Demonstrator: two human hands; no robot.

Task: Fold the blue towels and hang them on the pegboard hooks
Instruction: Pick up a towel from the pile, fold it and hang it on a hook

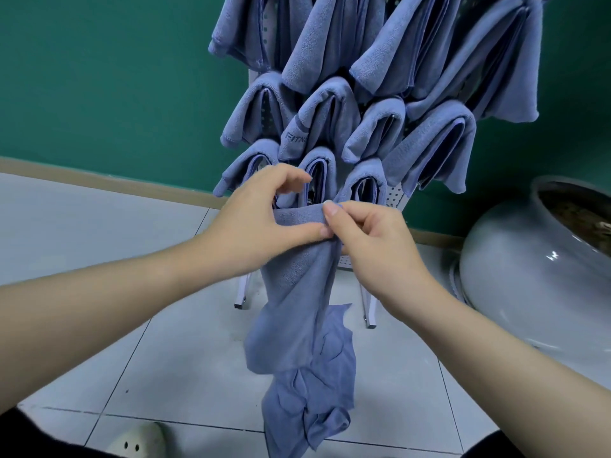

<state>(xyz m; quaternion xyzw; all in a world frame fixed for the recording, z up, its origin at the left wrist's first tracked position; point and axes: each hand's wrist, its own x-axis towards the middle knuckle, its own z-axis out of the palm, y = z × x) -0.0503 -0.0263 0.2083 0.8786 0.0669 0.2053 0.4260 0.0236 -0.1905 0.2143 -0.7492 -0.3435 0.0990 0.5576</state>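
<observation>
Towels already folded (377, 54) are crowding the white pegboard (395, 196) against a green wall, draping in rows from its hooks. A person is holding one more blue towel (297, 309) just in front of the lowest row, its long axis hanging straight down, the crumpled tail trailing toward the tiled floor (99, 226). The left hand (264, 223) is pinching the top edge between thumb and fingers; the right hand (367, 242), fingers curled, is gripping the same edge alongside, equally near the board.
</observation>
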